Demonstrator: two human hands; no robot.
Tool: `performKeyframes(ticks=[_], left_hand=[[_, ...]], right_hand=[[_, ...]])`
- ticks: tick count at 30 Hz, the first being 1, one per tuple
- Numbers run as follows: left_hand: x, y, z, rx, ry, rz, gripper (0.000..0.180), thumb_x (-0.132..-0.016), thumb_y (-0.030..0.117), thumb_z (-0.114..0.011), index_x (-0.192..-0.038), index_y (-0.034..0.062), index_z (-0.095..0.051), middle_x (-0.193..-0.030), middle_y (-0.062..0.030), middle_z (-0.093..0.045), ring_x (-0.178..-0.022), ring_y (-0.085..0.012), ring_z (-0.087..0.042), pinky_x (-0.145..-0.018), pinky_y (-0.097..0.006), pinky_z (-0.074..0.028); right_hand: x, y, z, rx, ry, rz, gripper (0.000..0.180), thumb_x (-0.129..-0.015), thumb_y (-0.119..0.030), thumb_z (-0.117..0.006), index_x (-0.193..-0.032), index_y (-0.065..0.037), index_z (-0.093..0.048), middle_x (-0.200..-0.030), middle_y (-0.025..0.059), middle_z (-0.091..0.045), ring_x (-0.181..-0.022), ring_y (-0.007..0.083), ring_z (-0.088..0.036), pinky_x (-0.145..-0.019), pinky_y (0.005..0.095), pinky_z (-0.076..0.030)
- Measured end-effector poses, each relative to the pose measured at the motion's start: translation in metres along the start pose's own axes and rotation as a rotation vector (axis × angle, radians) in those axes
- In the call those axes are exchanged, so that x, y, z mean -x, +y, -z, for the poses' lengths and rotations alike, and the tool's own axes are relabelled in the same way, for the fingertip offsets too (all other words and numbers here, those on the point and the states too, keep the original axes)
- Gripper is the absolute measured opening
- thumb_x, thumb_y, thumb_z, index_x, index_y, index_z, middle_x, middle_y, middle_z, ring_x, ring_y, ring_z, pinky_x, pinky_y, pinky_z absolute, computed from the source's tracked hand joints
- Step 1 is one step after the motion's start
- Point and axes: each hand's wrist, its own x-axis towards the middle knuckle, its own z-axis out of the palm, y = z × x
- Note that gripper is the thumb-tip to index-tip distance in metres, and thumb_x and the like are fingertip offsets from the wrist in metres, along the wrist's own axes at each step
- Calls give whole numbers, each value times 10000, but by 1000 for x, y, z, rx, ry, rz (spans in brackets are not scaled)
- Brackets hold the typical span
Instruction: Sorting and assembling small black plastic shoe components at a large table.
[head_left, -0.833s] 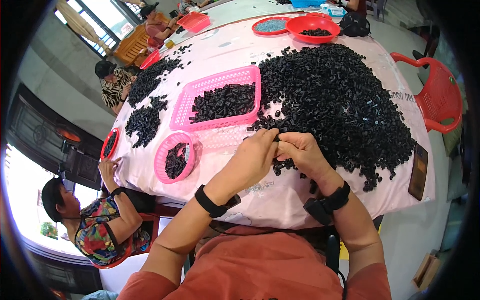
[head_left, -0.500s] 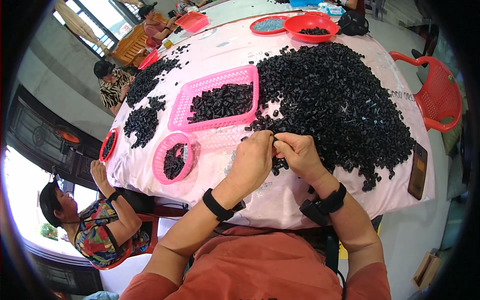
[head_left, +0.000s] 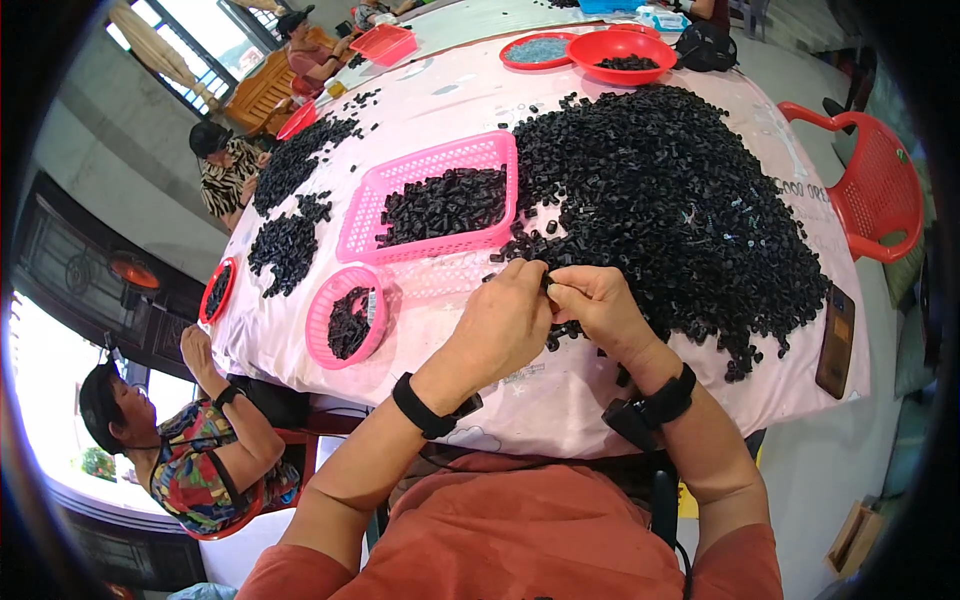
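Where fingertips meet, left hand [head_left: 508,322] and right hand [head_left: 592,303] pinch small black part [head_left: 546,284]

Daylight is pouring in through tall windows [head_left: 205,30] at the upper left, where a pale curtain [head_left: 150,45] is hanging against a grey wall [head_left: 90,150]. A long table [head_left: 560,390] under a pale pink cloth is filling the middle of the room. A red plastic chair [head_left: 875,190] is standing at its right side (nobody is sitting in it), and a wooden bench [head_left: 262,92] is standing by the windows. The floor [head_left: 850,470] on the right is looking pale grey and smooth. At the lower left, bright light is flooding in through a dark-framed opening [head_left: 50,340], washing out whatever is lying beyond it.
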Motion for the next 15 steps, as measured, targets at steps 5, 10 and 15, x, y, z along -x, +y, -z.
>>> performKeyframes(ticks=[5, 10, 15], left_hand=[[2, 3, -7, 35, 6, 73, 339, -877, 44, -656, -1178, -65, -543, -975, -252, -624, -902, -428, -645, -758, -471, -528], [3, -7, -18, -20, 45, -2, 368, -877, 58, -670, -1196, -67, -533, -984, -262, -625, -888, -440, -646, -749, -475, -532], [5, -5, -22, -16, 66, -10, 342, -889, 61, -659, -1184, -62, -538, -979, -269, -628, -866, -447, -648, -732, -487, -529]], right_hand=[[0, -3, 1, -170, -17, -111, 166, -948, -101, -638, -1021, 14, -734, -880, 23, -720, -758, 61, -655, -684, 211, -551], [1, -5, 1, -162, -15, -153, 165, -947, -116, -648, -1015, 4, -739, -880, 13, -717, -765, 57, -652, -685, 208, -547], [2, -3, 3, -190, -8, -143, 164, -948, -118, -646, -1006, 2, -741, -867, 9, -717, -767, 59, -653, -688, 208, -540]])
